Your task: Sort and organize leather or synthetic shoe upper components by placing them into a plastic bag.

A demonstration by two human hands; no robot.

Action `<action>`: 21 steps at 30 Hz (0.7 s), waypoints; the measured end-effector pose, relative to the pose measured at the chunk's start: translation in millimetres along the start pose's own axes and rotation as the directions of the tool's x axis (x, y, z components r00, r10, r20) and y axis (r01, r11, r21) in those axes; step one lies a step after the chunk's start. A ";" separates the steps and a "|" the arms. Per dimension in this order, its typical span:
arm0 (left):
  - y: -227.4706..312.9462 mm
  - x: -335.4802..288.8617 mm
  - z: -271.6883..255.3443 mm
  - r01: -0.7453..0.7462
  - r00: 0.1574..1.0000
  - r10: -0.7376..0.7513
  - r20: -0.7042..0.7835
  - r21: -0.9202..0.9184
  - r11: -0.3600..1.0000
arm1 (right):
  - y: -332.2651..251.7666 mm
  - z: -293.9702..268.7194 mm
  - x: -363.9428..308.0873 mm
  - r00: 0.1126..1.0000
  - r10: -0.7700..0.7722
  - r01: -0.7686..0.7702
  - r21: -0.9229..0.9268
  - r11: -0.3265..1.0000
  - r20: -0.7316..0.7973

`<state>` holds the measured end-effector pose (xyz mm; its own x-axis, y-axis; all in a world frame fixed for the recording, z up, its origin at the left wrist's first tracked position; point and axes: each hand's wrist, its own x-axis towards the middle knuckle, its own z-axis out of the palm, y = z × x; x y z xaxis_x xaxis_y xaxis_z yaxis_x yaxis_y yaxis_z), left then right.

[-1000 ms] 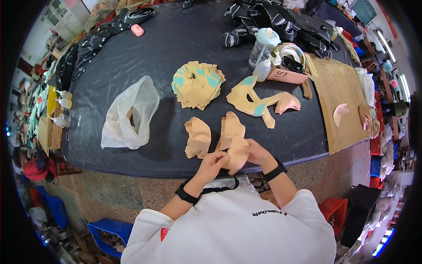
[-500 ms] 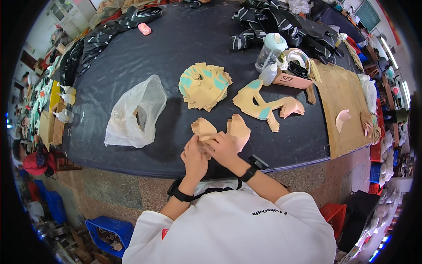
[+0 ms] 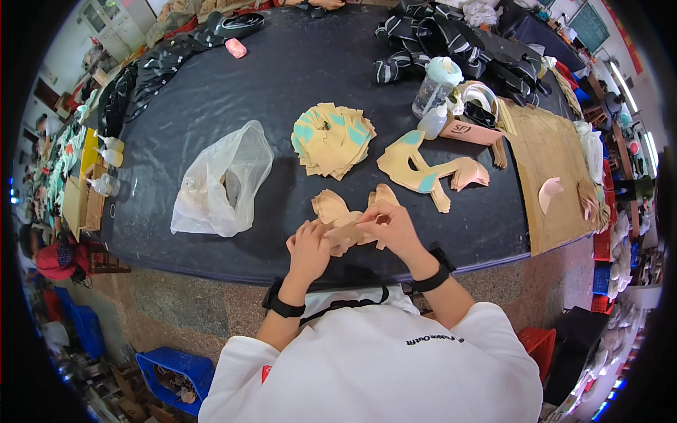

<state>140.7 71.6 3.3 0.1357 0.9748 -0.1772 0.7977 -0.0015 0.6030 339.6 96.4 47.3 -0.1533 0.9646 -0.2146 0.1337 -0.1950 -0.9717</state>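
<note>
My left hand (image 3: 309,248) is closed on the edge of a tan curved sheet piece (image 3: 344,231) near the table's front edge. From the other side my right hand (image 3: 392,227) pinches the same piece, thumb against fingers. Just beyond my hands lie more tan cut pieces (image 3: 328,204), partly hidden by them. Farther off, a round fanned stack of tan pieces with teal patches (image 3: 335,144) sits on the dark table. To its right is a looser group of curved tan and teal pieces (image 3: 412,166).
A translucent white plastic bag (image 3: 233,166) stands at the left. A large clear bottle (image 3: 431,92), a small white bottle (image 3: 432,123) and a pink box (image 3: 471,132) are at the right, beside a brown board (image 3: 550,151). Black striped material (image 3: 451,35) is heaped at the back.
My right hand has moved right and away from the left, drawing the tan piece out between them. The pieces beneath have shifted; my left hand has stayed close to its place.
</note>
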 end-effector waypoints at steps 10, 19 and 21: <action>51.1 -2.1 -59.2 -0.043 0.973 0.144 0.180 -0.470 0.882 | -51.4 -14.5 -17.5 0.976 -0.205 0.214 -0.131 0.968 0.076; 65.1 -8.6 -70.5 -0.076 0.957 0.219 0.193 -0.558 0.826 | -65.2 -16.4 -23.6 0.959 -0.209 0.251 -0.230 0.940 0.194; 64.1 -6.3 -68.3 -0.025 0.962 0.184 0.200 -0.609 0.793 | -65.9 -16.0 -22.9 0.953 -0.215 0.265 -0.250 0.931 0.211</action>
<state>150.8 80.6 96.2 0.3950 0.8932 -0.2149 0.2712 0.1101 0.9562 350.0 90.0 117.7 -0.3818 0.9241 -0.0166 0.3287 0.1190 -0.9369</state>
